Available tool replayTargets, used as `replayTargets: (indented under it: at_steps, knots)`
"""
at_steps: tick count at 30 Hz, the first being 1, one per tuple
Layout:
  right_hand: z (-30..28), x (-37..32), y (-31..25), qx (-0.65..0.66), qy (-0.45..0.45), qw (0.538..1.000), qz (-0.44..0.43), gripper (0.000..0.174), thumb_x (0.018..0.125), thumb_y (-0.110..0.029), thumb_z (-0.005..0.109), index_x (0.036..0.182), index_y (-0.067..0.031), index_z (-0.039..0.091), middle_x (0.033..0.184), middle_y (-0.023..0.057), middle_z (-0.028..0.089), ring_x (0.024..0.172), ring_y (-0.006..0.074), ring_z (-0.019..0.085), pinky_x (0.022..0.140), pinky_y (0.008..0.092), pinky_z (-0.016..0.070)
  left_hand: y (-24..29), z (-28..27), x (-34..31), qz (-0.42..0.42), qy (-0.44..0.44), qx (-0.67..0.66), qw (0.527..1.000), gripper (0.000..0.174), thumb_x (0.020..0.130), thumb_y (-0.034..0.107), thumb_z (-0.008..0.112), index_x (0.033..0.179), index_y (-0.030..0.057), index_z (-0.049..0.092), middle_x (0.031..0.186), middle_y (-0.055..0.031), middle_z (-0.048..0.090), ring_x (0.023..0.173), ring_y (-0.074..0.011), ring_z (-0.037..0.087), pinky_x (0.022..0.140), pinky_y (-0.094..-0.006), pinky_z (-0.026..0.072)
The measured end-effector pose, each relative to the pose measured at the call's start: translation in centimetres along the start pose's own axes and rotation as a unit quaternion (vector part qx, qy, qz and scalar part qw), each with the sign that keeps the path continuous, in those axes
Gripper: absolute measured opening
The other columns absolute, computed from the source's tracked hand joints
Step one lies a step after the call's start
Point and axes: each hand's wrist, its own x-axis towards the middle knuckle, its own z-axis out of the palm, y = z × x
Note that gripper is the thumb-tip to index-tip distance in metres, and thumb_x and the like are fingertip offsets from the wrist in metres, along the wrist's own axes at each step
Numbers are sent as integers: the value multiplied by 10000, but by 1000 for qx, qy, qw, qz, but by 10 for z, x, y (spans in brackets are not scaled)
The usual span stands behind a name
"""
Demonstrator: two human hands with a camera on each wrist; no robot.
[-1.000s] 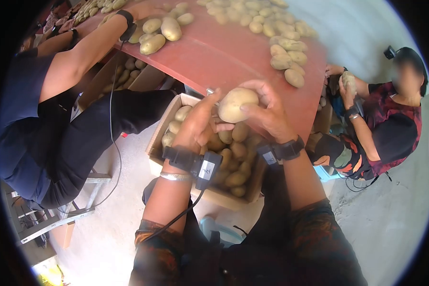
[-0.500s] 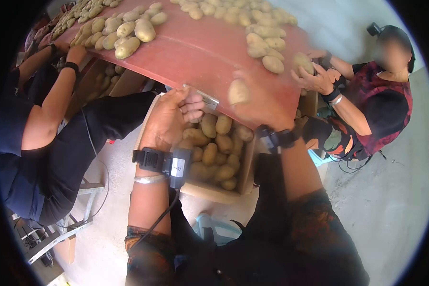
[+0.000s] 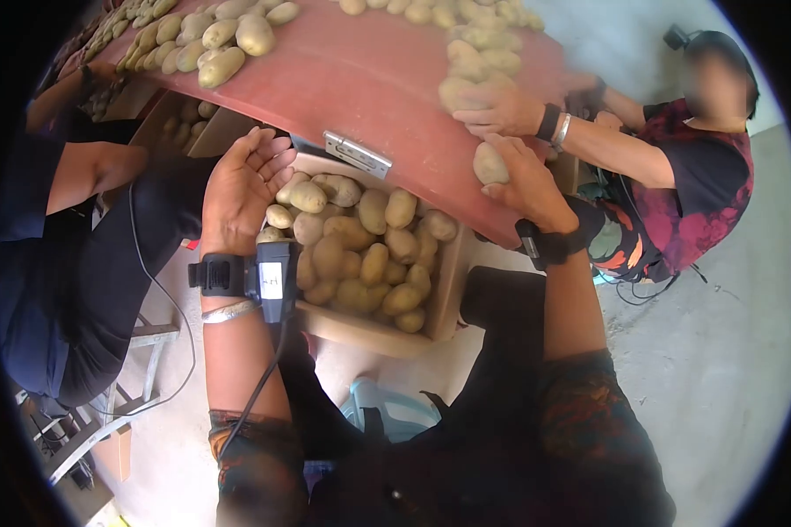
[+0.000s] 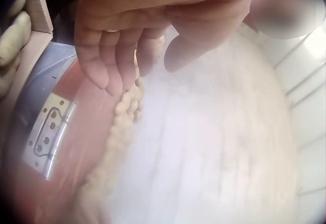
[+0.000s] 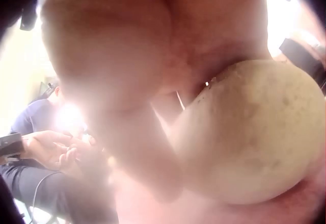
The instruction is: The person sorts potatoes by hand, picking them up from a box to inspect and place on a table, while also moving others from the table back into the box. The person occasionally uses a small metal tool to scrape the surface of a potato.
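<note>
My right hand (image 3: 532,186) holds a potato (image 3: 490,164) over the right part of the red table (image 3: 369,83); the right wrist view shows that potato (image 5: 254,132) large against the palm, with the thumb beside it. My left hand (image 3: 242,184) is raised, palm up with loosely bent fingers and nothing in it, at the left rim of a cardboard box (image 3: 369,338) full of potatoes (image 3: 347,233). In the left wrist view the left hand (image 4: 153,25) hangs relaxed and holds nothing.
Potato piles lie at the table's back left (image 3: 222,66) and right (image 3: 466,61). A metal hinge (image 3: 358,154) sits on the near edge. At the right, another person's hand (image 3: 510,110) reaches to potatoes close to mine. Someone sits at the left by another box (image 3: 154,123).
The right hand has carried its potato from over the box to the right over the table. My left hand has let go of the potato and moved left. The neighbour's hands have moved onto the table.
</note>
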Motion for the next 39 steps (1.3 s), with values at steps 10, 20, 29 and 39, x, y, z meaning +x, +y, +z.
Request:
replayTargets:
  at_steps: [10,20,29,39]
  knots:
    - [-8,-18,41,-50,27,998,19,638,605,-13,641,1212,-42,447,1169,158,494,1098,350,442,935,391,368,3,0,-2,3,9,-4,1000,335,859,283,562,1053,17,506,1004,-105,562,920,-207,548,794,-309,467]
    - [-5,-19,51,70,50,993,77,640,584,-25,689,1186,-19,471,1168,174,510,1129,334,454,955,360,366,1,3,-5,2,11,-10,1000,331,868,268,548,1069,10,498,1007,-105,557,923,-208,544,802,-313,461]
    - [-16,-24,40,-15,20,996,81,595,631,-118,690,1188,-64,489,1161,153,519,1115,326,462,936,367,379,2,6,-13,8,6,-10,1000,305,871,264,547,1043,16,510,965,-93,570,887,-203,555,790,-308,467]
    - [-19,-8,17,19,148,983,111,510,716,-232,657,1165,-40,508,1171,184,522,1080,348,493,893,395,400,-2,10,-24,20,-18,-4,1000,287,869,255,543,1025,16,516,964,-107,583,886,-211,572,755,-295,471]
